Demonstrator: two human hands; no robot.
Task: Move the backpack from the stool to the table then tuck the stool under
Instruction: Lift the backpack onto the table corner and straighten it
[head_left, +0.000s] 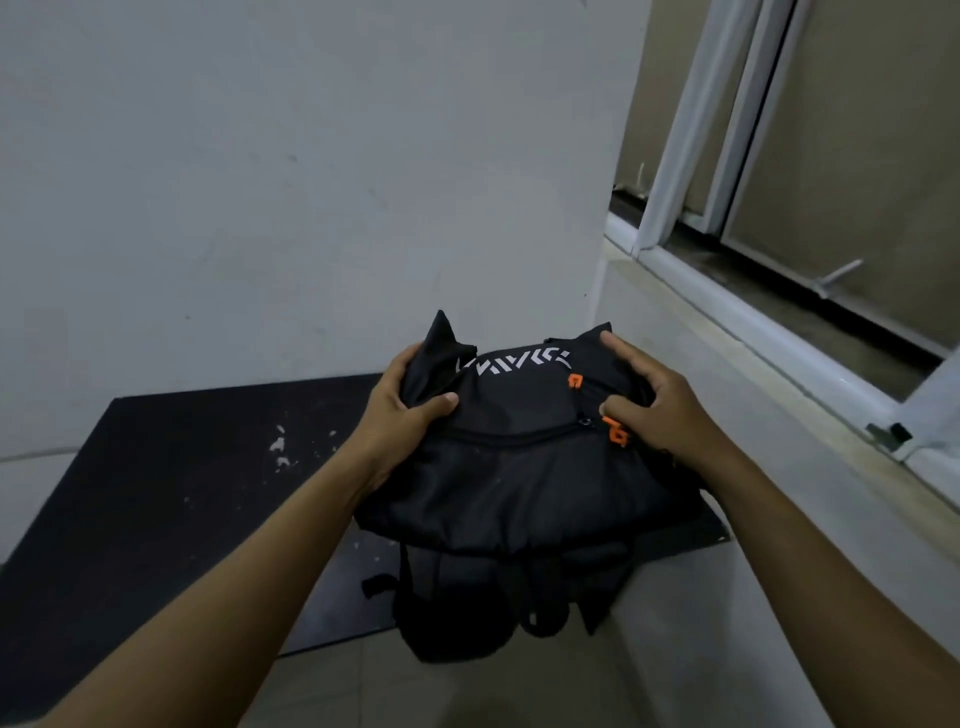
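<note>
A black backpack (519, 483) with orange zipper pulls and white lettering hangs partly over the right end of a black table (171, 493). Its lower part and straps droop past the table's front edge. My left hand (402, 410) grips the fabric at the bag's upper left corner. My right hand (649, 400) holds the upper right side, thumb by an orange pull and index finger stretched along the top. The stool is not in view.
A pale wall (311, 182) stands directly behind the table. To the right runs a concrete ledge (727, 374) below a white-framed sliding window (737, 156). Light floor tiles (467, 686) show below the table's front edge.
</note>
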